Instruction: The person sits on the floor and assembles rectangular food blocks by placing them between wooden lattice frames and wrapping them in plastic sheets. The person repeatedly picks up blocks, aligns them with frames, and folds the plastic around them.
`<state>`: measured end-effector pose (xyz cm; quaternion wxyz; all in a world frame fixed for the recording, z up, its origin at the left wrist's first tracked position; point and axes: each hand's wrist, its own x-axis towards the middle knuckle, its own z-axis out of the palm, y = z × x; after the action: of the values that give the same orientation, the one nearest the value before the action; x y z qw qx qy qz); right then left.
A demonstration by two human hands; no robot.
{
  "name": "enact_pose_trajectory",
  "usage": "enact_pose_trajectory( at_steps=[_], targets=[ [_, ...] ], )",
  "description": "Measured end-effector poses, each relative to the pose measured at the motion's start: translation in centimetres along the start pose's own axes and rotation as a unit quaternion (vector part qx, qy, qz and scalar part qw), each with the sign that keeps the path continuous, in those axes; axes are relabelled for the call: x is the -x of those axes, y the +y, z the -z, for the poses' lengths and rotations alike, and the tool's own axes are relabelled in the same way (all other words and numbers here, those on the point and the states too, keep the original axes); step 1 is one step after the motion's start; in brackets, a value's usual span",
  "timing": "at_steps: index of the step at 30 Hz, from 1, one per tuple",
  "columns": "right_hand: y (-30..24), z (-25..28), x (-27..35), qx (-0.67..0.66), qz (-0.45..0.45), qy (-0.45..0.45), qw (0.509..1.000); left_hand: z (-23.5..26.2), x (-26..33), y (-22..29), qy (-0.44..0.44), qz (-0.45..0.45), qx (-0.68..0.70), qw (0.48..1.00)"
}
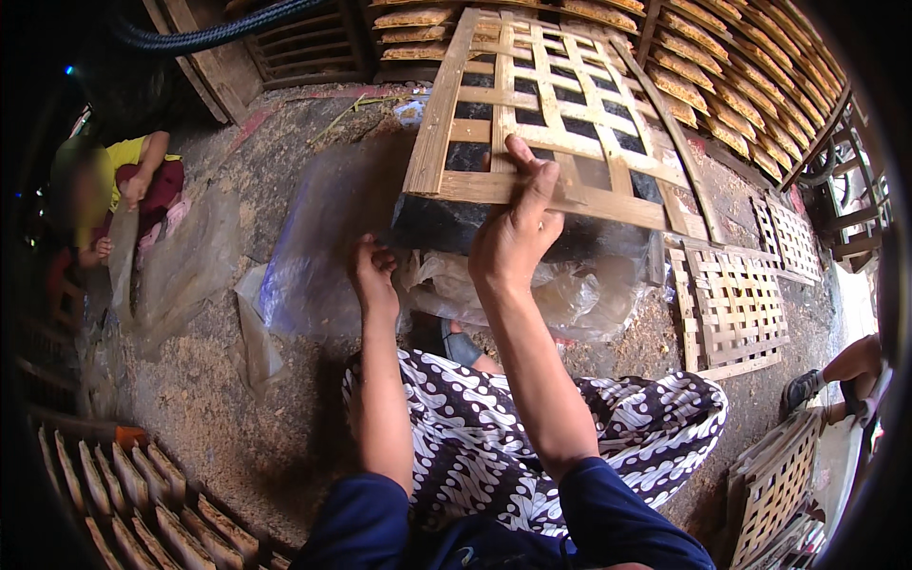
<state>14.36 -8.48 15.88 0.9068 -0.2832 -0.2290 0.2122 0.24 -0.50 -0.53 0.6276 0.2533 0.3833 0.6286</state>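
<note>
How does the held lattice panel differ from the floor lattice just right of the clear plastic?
The held lattice panel is gripped by the right hand above a black block; the floor lattice lies untouched. The held lattice panel looks bigger in view; the floor lattice looks smaller. Both: light-brown crossed slats with gaps.

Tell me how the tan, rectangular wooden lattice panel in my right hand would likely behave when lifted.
The lattice panel would probably stay fairly stiff, given its straight wooden border strips. It looks light for its size, since open gaps separate the slats. Those thin slats might crack if bent hard.
</note>
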Motion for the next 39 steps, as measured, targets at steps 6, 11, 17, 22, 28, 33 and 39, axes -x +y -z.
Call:
enact_pose_trajectory(
  at_steps=[6,11,17,22,28,33,39],
  targets=[
    [2.5,1.7,0.5,0.109,-0.005,0.045,0.993,0.1,-0.2,-0.4,-0.020,-0.002,-0.014,1.000],
    [1.8,2.6,1.4,0.069,-0.096,0.044,0.992,-0.2,-0.5,-0.7,-0.041,0.000,-0.028,0.999],
    [-1.1,3.7,3.2,0.061,-0.255,-0.019,0.965,-0.4,0.1,-0.5,-0.113,0.008,-0.021,0.993],
    [-6.0,5.5,3.2,0.119,-0.459,-0.162,0.865,-0.2,0.9,-1.2,-0.125,-0.041,-0.033,0.991],
    [-10.8,7.9,1.8,0.395,-0.288,-0.437,0.755,-2.1,2.8,1.1,-0.148,-0.037,-0.039,0.987],
    [-11.2,8.7,-3.0,0.641,0.123,-0.391,0.649,-1.3,2.2,0.6,-0.183,-0.108,-0.105,0.972],
    [-8.8,8.9,-3.3,0.667,0.204,-0.437,0.567,-1.9,2.3,0.6,-0.196,-0.130,-0.095,0.967]
  ],
)
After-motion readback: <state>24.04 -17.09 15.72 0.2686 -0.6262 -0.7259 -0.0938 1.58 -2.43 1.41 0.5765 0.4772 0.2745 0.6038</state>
